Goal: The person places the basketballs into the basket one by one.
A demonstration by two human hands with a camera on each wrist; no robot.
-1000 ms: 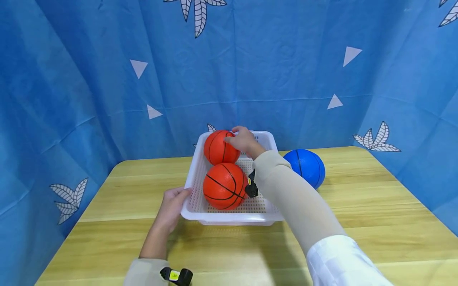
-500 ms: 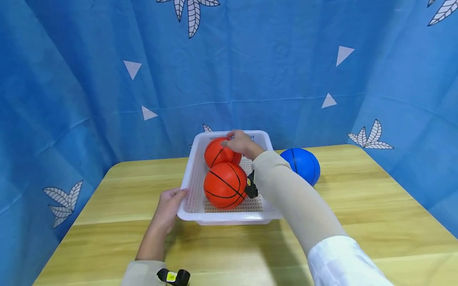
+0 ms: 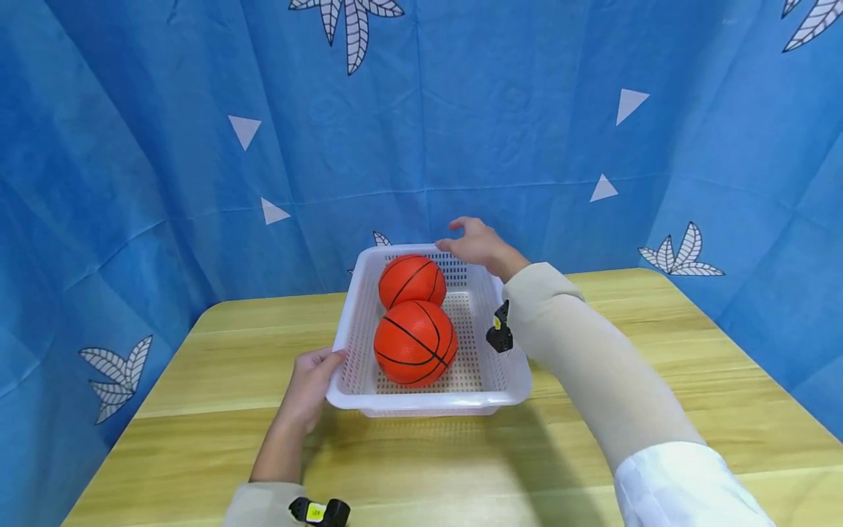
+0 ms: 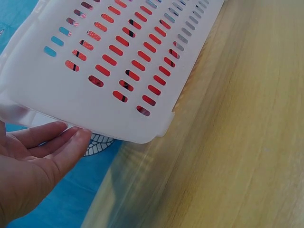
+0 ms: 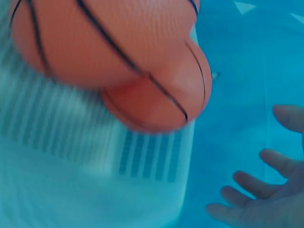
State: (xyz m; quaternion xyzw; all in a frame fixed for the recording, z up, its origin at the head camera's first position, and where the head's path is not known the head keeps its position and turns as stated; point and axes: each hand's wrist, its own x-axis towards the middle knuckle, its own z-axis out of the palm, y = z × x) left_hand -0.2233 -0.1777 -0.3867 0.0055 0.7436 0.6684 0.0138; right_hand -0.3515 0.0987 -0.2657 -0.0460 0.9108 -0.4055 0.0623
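A white plastic basket (image 3: 435,400) with slotted sides stands mid-table in the head view. Inside lie two orange basketballs, the near basketball (image 3: 413,344) and the far basketball (image 3: 410,279), close together toward its left side. My left hand (image 3: 311,380) grips the rim at the near left corner, thumb on top; the left wrist view shows its fingers (image 4: 47,137) at the basket's edge. Over the back right rim my right hand (image 3: 479,244) is held with spread fingers and nothing in them. The right wrist view shows that hand (image 5: 275,192) apart from both balls.
A wooden table (image 3: 250,366) carries the basket. Behind and at both sides hangs a blue curtain (image 3: 514,132) with leaf and triangle prints. My right sleeve (image 3: 593,366) crosses the area right of the basket.
My right hand has let go of the far basketball and moved right and up from it. The blue ball right of the basket is now hidden behind my right arm. My left hand keeps its grip.
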